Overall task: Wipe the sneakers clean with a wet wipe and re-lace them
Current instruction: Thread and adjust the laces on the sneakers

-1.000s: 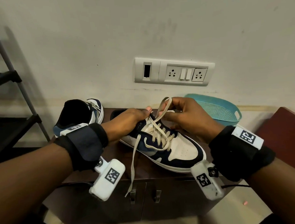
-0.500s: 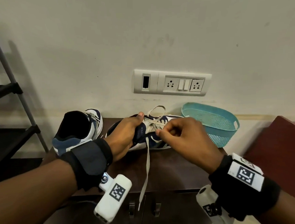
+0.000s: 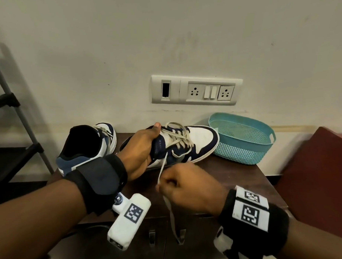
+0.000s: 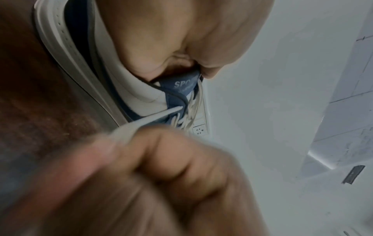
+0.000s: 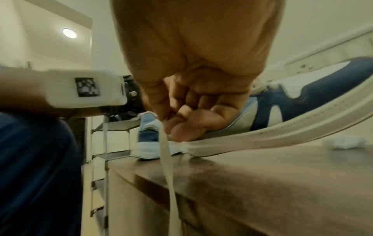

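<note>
I am working over the dark wooden cabinet (image 3: 237, 177) against the wall, with the teal basket (image 3: 243, 143) sitting at its right rear and a second sneaker (image 3: 82, 147) standing heel-toward-me at the left. The sneaker being laced (image 3: 188, 144) is lying between them, tipped up off its sole on the near side. My left hand (image 3: 142, 148) is gripping it at the collar, thumb hooked over the tongue — this is the anchor, and I judge it needs to be holding firm so the shoe is not sliding toward me. My right hand (image 3: 185, 184) is sitting nearer me, apart from the left, fingers curled and pinching the flat cream lace (image 3: 161, 170), which is running taut from a near-side eyelet to the pinch, its free tail dangling past the cabinet front. The step in hand looks like drawing slack through. To do it well I am thinking: pull along the line of the eyelet, not across it, keep the lace flat so it is not twisting — and check the upper crossings, which are looking loose and uneven.
</note>
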`<state>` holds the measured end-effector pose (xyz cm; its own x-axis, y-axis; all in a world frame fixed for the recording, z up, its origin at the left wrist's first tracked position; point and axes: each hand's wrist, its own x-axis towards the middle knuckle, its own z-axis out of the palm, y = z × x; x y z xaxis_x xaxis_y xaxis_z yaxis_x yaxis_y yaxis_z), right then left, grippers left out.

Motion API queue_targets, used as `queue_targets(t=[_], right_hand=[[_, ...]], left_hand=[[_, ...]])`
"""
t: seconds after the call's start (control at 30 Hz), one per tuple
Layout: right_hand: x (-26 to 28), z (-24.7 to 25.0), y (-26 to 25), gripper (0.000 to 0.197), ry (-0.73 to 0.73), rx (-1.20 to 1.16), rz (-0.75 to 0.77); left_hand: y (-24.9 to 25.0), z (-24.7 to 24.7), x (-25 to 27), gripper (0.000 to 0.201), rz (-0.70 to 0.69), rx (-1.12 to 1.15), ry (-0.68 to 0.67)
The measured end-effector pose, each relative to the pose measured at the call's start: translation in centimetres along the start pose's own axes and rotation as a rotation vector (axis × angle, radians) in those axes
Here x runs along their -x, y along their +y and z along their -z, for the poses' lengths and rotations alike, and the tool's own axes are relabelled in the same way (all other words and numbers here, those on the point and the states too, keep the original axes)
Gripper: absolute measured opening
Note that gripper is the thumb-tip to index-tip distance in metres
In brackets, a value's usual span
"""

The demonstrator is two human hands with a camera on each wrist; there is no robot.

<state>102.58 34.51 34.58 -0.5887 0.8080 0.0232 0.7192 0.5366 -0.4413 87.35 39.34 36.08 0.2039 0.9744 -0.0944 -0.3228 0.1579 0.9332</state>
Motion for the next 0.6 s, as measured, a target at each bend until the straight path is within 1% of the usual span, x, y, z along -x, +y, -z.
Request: queue_targets(t=[0.07,0.1,0.13,0.23,0.3,0.33,0.43,0.47,0.5,0.53,0.6], right_hand=[[1.5,-1.5,-1.5,0.016,-0.284,0.031,0.103],[2.4,-2.5,-2.1,0.018,-0.389,0.05,0.12],[3.2,-3.3,-2.6,0.024,-0.435,0.064,0.12],[4.1,-4.9,-2.8,0.027,-0.415,0.064,0.191],[3.8,-4.6,-2.6,0.033,-0.433,0.115,0.17],[3.7,-4.4,-2.5,0.036,-0.435,0.137,0.183],[3.4,-2.4,-2.8,0.047,-0.498,0.123,0.227],[3.2,-1.3,-2.7,0.05,-0.487,0.127,0.224],[2.9,0.1,-2.7,0.052,-0.454,0.108,0.208],[2.6,1.7,-2.4,0.05,-0.407,0.03,0.176],[2.2,5.2,-1.3,0.042,-0.262,-0.236,0.076]], left_hand=[[0.3,0.3,-0.1,0.05,0.006,0.037,0.012],[0.3,0.4,-0.2,0.051,0.01,0.041,0.009],[0.3,0.5,-0.1,0.051,0.017,0.033,-0.001],[-0.3,0.6,0.0,0.05,0.048,-0.033,-0.022],[-0.6,0.5,0.0,0.05,0.052,-0.063,-0.049],[-0.6,0.4,0.1,0.05,0.046,-0.067,-0.049],[-0.1,0.4,0.0,0.051,0.045,-0.077,-0.028],[0.0,0.4,0.0,0.052,0.054,-0.084,-0.035],[0.1,0.5,0.1,0.052,0.064,-0.094,-0.036],[0.2,0.6,0.2,0.051,0.074,-0.108,-0.032],[0.2,0.8,0.5,0.045,0.093,-0.166,-0.045]])
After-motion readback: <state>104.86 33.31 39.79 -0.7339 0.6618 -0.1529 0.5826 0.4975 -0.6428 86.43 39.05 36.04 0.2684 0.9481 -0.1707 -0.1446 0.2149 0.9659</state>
